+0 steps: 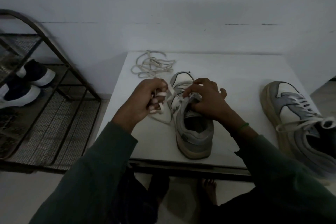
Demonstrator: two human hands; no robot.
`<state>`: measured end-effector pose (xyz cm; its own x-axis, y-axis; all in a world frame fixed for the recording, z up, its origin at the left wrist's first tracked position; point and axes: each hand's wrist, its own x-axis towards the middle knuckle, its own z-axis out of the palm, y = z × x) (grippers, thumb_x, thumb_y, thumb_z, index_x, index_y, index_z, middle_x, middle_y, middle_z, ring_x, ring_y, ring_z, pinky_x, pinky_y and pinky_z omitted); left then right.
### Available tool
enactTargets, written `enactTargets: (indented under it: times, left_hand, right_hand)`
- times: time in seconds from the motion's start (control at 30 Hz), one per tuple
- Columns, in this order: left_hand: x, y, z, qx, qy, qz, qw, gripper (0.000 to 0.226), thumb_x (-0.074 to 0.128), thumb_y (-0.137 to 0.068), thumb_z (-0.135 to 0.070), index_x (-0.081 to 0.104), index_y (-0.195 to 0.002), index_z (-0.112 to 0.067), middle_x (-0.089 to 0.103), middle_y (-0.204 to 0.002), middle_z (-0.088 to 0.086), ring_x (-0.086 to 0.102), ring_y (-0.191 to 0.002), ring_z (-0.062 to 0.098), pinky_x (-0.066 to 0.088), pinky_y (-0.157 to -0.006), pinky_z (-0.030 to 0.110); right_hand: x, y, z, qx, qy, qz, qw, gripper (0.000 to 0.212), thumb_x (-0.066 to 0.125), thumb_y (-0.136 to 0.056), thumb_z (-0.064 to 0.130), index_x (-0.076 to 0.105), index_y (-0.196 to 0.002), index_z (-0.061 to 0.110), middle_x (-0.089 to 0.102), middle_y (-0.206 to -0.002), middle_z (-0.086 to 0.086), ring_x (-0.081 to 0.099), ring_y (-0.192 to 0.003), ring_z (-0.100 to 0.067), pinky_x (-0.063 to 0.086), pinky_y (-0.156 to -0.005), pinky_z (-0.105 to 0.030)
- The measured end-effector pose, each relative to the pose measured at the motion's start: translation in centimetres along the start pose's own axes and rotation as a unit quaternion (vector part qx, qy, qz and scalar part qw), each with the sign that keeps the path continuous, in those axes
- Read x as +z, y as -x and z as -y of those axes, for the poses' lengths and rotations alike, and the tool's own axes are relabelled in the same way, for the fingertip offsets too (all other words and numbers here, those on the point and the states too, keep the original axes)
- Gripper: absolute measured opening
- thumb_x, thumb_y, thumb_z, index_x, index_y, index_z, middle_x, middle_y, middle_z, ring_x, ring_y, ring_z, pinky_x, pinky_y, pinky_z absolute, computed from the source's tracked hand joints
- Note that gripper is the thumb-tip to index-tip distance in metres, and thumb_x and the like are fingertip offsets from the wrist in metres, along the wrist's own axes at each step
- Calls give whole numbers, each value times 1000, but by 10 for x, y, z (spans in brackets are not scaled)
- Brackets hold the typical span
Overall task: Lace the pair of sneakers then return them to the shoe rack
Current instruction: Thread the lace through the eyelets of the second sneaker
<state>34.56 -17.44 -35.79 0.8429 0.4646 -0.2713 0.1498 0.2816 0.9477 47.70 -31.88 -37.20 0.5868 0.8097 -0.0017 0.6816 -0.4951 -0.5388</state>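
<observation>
A grey-and-white sneaker [196, 132] stands upright, toe away, flat white lace [171, 93] partly threaded. Its laced twin [291, 107] sits right; a cream lace [152, 65] lies coiled beyond.

Dim, even light: plain pale wall [163, 5] with a thin horizontal line of dark scuff marks and a soft shadow above the desk [227, 71]. The desk is white-topped with a dark frame along its near edge, set against the wall; pale floor [18, 196] shows beneath it and to its left. At left, a dark metal shoe rack [54, 123] with a curved side tube and mesh shelves stands by the wall — dark, white-soled shoes [34, 74] on one shelf.
</observation>
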Motion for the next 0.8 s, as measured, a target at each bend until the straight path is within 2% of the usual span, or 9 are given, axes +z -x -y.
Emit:
enactTargets:
  times: [0.1, 0.23, 0.33, 0.4, 0.53, 0.63, 0.7, 0.73, 0.8]
  left_hand:
    - [1, 0, 10, -50, -262, -68, 961, 33, 47, -95, -25, 55, -69, -7, 46, -50, 5, 39, -34, 11, 26, -37, 15]
    - [5, -5, 24, -87, -373, -29, 923, 15, 46, -96, -17, 56, -104, -8, 58, -73, 12, 51, -45, 14, 40, -42, 24]
    - [4, -4, 20, -64, -410, 6, 910, 26, 56, -86, -9, 59, -112, -11, 62, -75, 12, 52, -46, 16, 44, -44, 25]
    - [1, -2, 18, -66, -418, 18, 906, 28, 61, -83, -7, 62, -110, -11, 61, -71, 11, 51, -44, 16, 43, -43, 26]
    - [5, -2, 18, -26, -467, 3, 884, 7, 65, -81, -11, 67, -88, -11, 58, -56, 1, 52, -40, 16, 37, -36, 15]
    - [5, -2, 20, -19, -483, 1, 875, 12, 63, -79, -10, 62, -70, -18, 56, -51, -2, 55, -43, 16, 39, -44, 17]
    - [6, -2, 20, -31, -500, 5, 865, 13, 60, -81, -16, 59, -69, -21, 64, -60, 2, 62, -50, 17, 46, -50, 22]
    - [6, -2, 21, -27, -532, -12, 846, 11, 59, -83, -21, 59, -73, -23, 68, -72, 2, 66, -62, 19, 47, -55, 25]
    - [7, -3, 23, 52, -643, -118, 755, 9, 57, -88, -33, 62, -87, -26, 65, -98, 4, 61, -91, 24, 45, -72, 32]
  right_hand:
    - [2, -1, 0, -1, 0, 1, 1000, 25, 67, -78, 24, 63, -98, 39, 38, -135, 4, 26, -133, -22, 8, -109, -59]
    - [1, -2, 2, 4, 1, 5, 1000, 28, 67, -78, 21, 62, -99, 38, 38, -135, 3, 27, -133, -22, 10, -110, -59]
    - [1, -2, 2, 6, 1, 8, 1000, 30, 66, -78, 18, 62, -102, 35, 38, -135, 1, 27, -132, -23, 11, -110, -58]
    - [1, -2, 2, 5, 0, 8, 1000, 30, 66, -78, 17, 62, -102, 35, 38, -135, 1, 28, -132, -23, 12, -109, -58]
    - [1, -2, 2, 4, -1, 3, 1000, 29, 66, -77, 16, 62, -100, 34, 39, -134, 2, 28, -131, -22, 12, -109, -59]
    - [2, -4, 2, 0, -1, 2, 1000, 28, 66, -77, 16, 63, -99, 34, 39, -134, 2, 28, -131, -22, 12, -109, -60]
    - [1, -4, 1, -2, 7, 7, 1000, 28, 65, -77, 16, 63, -99, 34, 38, -135, 1, 28, -132, -22, 11, -109, -60]
    - [0, -4, 1, -5, 11, 17, 1000, 28, 65, -76, 17, 63, -99, 34, 38, -135, 2, 27, -132, -22, 12, -109, -59]
    - [-4, -2, 2, -19, -44, 37, 998, 28, 64, -71, 23, 65, -97, 33, 40, -136, 2, 30, -131, -19, 19, -110, -54]
